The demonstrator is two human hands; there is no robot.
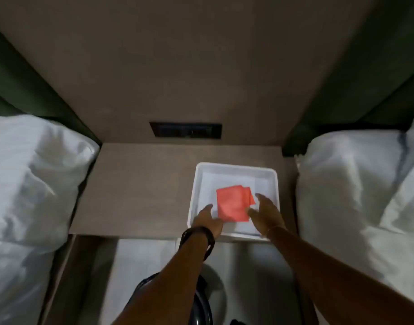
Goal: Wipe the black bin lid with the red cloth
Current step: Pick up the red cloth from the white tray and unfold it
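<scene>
A folded red cloth lies flat inside a white tray on the nightstand. My left hand reaches over the tray's near edge, fingers spread, just left of the cloth. On the cloth's right side is my right hand, open, its thumb close to the cloth's edge. Neither hand holds anything. Low in the view, the black bin lid shows as a dark round shape on the floor, mostly hidden behind my left forearm.
The brown nightstand stands between two beds with white pillows. A black socket panel is set in the wall behind. Pale floor lies below the nightstand's front edge.
</scene>
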